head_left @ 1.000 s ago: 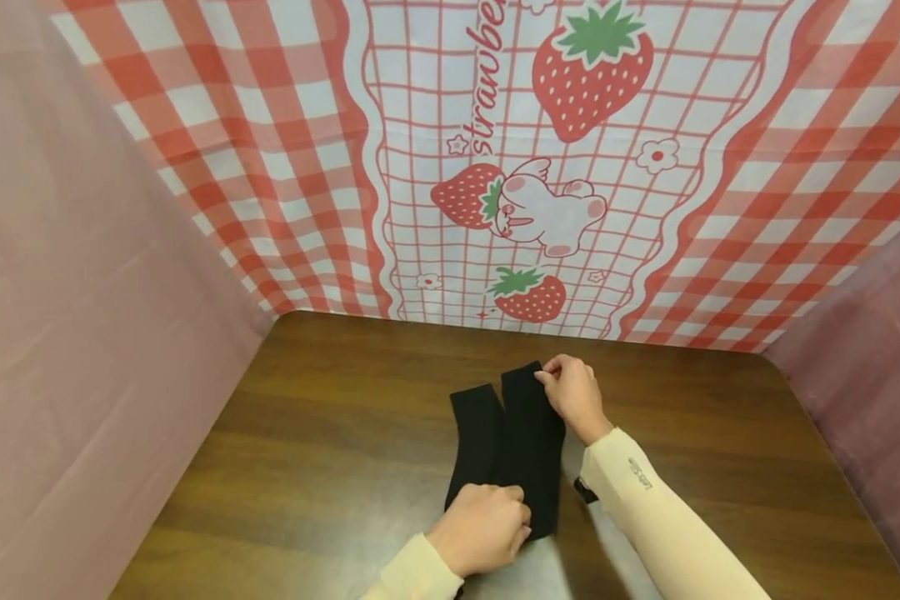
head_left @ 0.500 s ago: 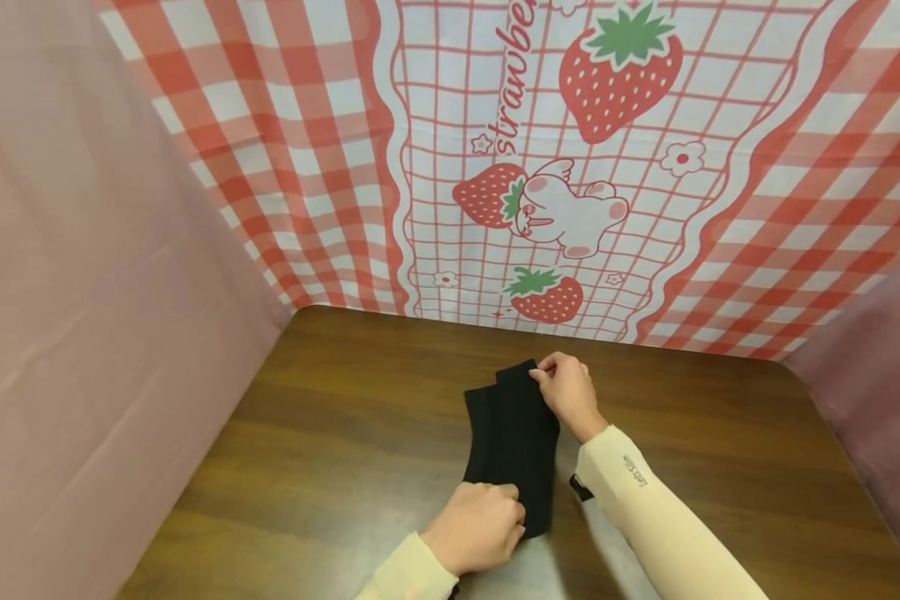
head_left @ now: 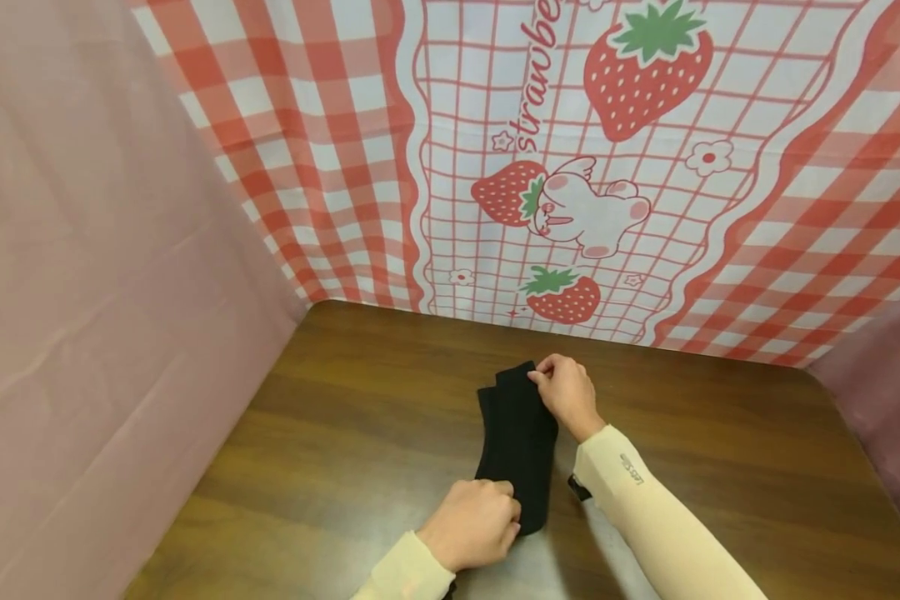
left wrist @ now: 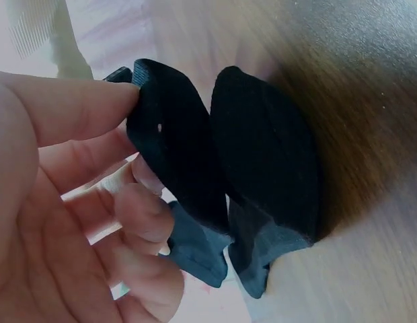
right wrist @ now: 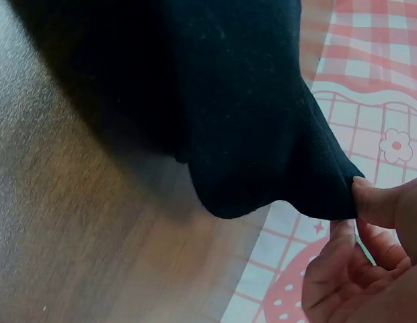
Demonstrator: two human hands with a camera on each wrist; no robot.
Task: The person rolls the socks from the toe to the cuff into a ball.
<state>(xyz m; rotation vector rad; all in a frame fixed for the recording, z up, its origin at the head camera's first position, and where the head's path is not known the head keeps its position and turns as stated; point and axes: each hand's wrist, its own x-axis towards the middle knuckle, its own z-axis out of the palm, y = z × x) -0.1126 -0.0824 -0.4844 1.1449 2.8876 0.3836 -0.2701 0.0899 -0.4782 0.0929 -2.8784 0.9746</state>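
Two black socks lie lengthwise over the table, one sock (head_left: 521,442) overlapping the other sock (head_left: 486,417), which shows along its left side. My left hand (head_left: 474,521) is at their near end. In the left wrist view its thumb and finger pinch the edge of a sock (left wrist: 175,134), and another sock (left wrist: 262,141) hangs close beside that one. My right hand (head_left: 566,392) pinches the top right corner of the overlapping sock at the far end. The right wrist view shows this corner drawn out to a point between thumb and finger.
The brown wooden table (head_left: 330,433) reaches back to a strawberry-print curtain (head_left: 450,183). Pink cloth (head_left: 120,292) hangs on the left side, and more pink cloth (head_left: 892,400) on the right.
The gap between the two socks has closed: the left sock has come rightward, partly under the other one. Both hands keep their pinch. The head view has turned slightly left.
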